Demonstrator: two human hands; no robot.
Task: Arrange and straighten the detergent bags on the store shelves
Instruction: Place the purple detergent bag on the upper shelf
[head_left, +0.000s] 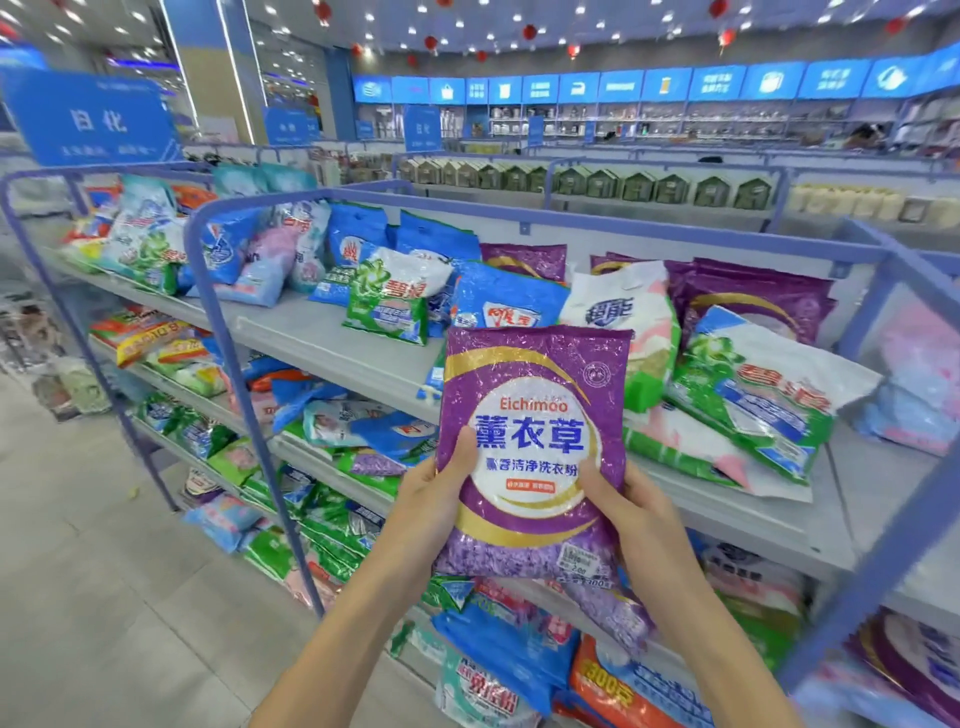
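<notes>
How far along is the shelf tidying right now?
Little looks done: only the back purple bags stand lined up. In hand: left hand and right hand hold a purple bag. Left: green bags lie tilted on the top shelf; lower bags are jumbled.

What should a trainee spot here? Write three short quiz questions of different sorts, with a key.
1. True or false: the left hand and the right hand both hold the purple bag upright, with its print facing the camera.
2. Where do the matching purple bags lie? A) on the top shelf, at the back right; B) on the floor; C) in a trolley.
3. Fill in: the brand printed in Latin letters on the held bag is ____.
Key: 1 true; 2 A; 3 Eichimoo.
</notes>
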